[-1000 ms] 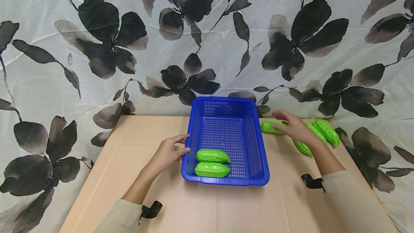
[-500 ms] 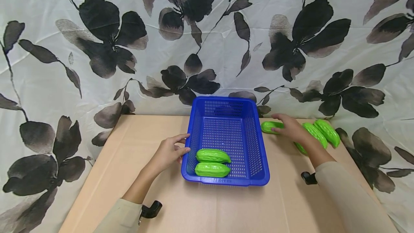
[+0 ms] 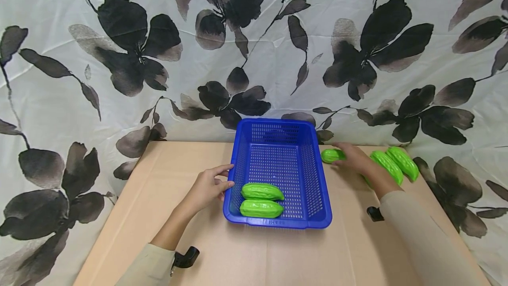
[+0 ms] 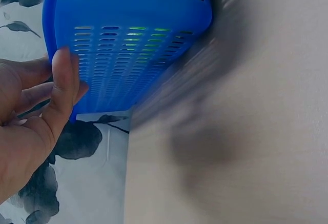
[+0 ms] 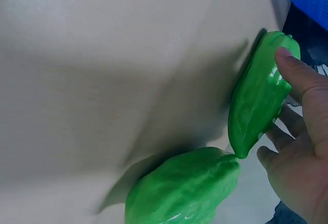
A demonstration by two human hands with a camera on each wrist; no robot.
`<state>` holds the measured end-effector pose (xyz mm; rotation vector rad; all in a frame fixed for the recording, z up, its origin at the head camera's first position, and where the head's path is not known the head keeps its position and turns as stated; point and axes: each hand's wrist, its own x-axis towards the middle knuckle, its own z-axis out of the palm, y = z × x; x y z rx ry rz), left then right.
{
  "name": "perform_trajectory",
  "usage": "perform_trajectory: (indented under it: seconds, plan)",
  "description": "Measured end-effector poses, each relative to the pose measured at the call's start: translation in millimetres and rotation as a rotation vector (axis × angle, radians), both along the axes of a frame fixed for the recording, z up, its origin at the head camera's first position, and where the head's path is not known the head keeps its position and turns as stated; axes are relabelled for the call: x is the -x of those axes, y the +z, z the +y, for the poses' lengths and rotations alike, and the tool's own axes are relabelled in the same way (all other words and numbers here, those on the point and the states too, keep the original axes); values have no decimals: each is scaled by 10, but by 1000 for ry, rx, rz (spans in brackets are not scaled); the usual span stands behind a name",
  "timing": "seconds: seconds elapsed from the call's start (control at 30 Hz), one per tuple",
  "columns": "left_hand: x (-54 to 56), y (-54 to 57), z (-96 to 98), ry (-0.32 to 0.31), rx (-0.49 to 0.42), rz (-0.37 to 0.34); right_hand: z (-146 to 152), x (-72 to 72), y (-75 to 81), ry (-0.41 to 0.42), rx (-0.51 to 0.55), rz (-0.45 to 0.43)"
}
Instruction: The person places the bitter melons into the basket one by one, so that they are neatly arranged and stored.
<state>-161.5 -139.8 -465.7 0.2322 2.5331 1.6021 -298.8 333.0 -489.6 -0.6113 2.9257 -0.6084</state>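
A blue plastic basket [image 3: 278, 223] with perforated walls stands mid-table. My left hand [image 3: 208, 187] pinches its left rim, seen from outside in the left wrist view, where the hand [image 4: 38, 101] is at the rim. Two glossy green bitter melons lie inside, a rear one [image 3: 262, 191] and a front one [image 3: 261, 209]. Right of the basket, my right hand [image 3: 353, 159] holds a bitter melon [image 3: 331, 155], its thumb [image 5: 294, 70] on the near side of that melon [image 5: 259, 98] and fingers beyond it. The hand covers part of the melon in the head view.
Two more bitter melons, one [image 3: 386, 166] and another [image 3: 402, 163], lie beyond the right wrist; a further one is mostly hidden under the forearm. One melon [image 5: 179, 190] nearly touches the held one's tip. A floral cloth [image 3: 293, 57] hangs behind the table [image 3: 178, 233].
My right hand has moved slightly left and down onto the bitter melon beside the basket, covering more of it. The left hand and the basket have stayed in place.
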Motion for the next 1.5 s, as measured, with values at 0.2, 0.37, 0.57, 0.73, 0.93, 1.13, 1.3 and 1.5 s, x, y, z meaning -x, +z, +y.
perform_trajectory:
  seconds: [0.2, 0.37, 0.57, 0.73, 0.93, 1.13, 1.3, 1.5]
  plan:
    - [-1, 9, -1, 0, -3, 4, -8, 46, -46, 28, -6, -22]
    - [-4, 11, 1, 1, -8, 10, -9, 64, -87, 30, -34, -24]
    - [-21, -7, 3, 2, -3, 11, -9, 91, -149, 25, -49, 5]
    - [-38, -10, -2, 1, -4, 12, -12, 118, -207, 35, -52, 21]
    - [-39, -14, -7, 2, 2, 26, 1, 122, -231, 32, -48, 28]
    - [-34, -25, -14, -12, -10, 22, 9, 101, -210, 35, -37, 29]
    - [-29, -21, -9, -11, -12, 20, 13, 53, -110, 24, 57, 8]
    - [-22, -21, -7, -16, -4, 23, 43, -2, 44, -8, 117, -40]
